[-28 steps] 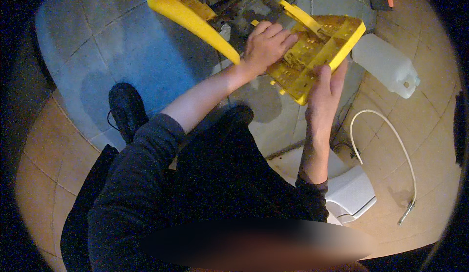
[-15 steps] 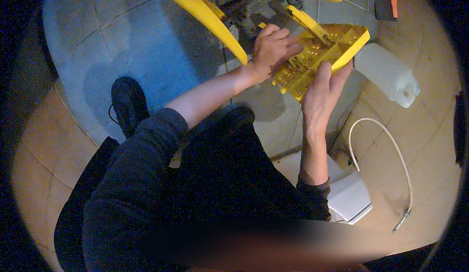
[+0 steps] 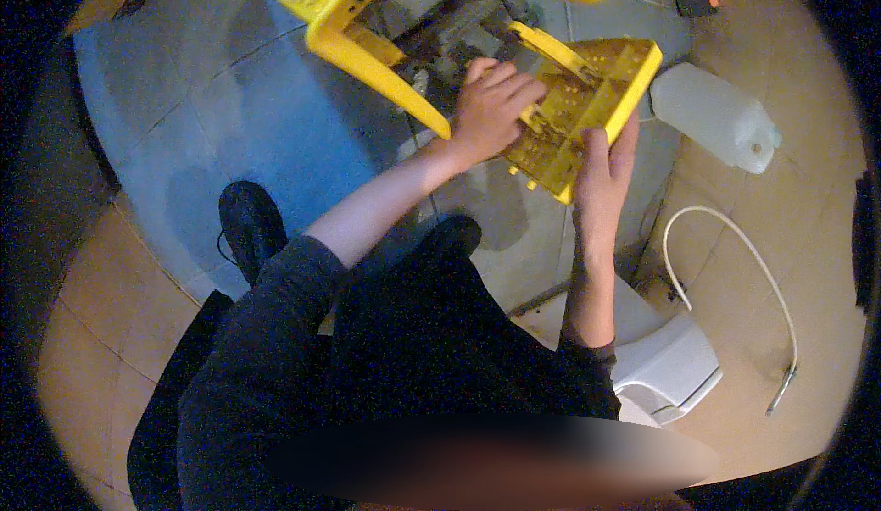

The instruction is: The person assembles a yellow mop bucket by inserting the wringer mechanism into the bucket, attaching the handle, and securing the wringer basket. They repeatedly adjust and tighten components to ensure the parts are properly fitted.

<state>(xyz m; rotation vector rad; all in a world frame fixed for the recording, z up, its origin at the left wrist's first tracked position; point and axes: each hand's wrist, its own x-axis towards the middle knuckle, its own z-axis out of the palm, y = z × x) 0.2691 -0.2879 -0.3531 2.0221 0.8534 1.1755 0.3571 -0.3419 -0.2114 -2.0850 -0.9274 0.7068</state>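
- Well, my right hand (image 3: 603, 179) clamps a yellow ribbed panel (image 3: 603, 107)
- My left hand (image 3: 493, 115) curls over it, can't tell if gripping
- Translucent jug (image 3: 711, 115) right of both hands

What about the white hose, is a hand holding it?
No, the white hose lies on the floor, away from the left hand and right hand.

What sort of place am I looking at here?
Probably a washroom or cleaning area, though I can't be sure: a thin white hose and a translucent jug lie on the tiled floor.
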